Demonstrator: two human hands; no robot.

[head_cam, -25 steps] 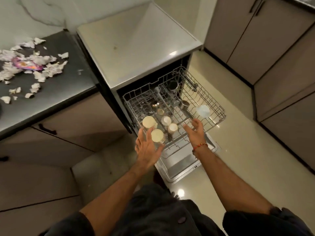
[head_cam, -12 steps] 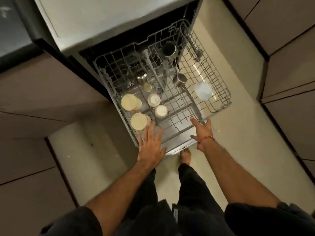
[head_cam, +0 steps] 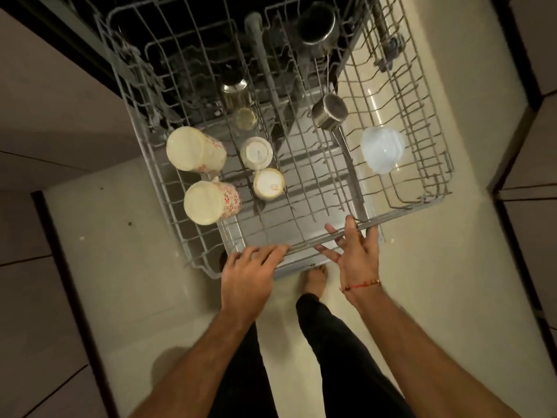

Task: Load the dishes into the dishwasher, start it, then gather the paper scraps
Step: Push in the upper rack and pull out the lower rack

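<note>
Two hands now meet the front rail of the pulled-out dishwasher rack (head_cam: 391,217), where half a second earlier both hung just short of it with fingers extended. Working left to right from that rail: the left hand (head_cam: 247,279) lies over the rail's left stretch, fingers bent down across the wire; whether they close fully round it cannot be told. The right hand (head_cam: 357,251) sits at the rail's middle with fingers spread, the wire crossing them, the thumb above it; it touches rather than clamps.

Load, placed relative to the rail: two floral mugs (head_cam: 211,202), upside down, stand behind its left end; two small white cups (head_cam: 269,183) sit further in towards the centre; a steel cup (head_cam: 329,111) lies well behind the middle; a translucent bowl (head_cam: 382,148) rests behind the right end. The rack stands out over the lowered door (head_cam: 301,265).

Judgement: loading appears complete, and contact with the rail suggests the rack is about to be pushed in. Starting the machine and gathering the paper scraps remain; the scraps are out of view, though seen on the counter a second ago.
</note>
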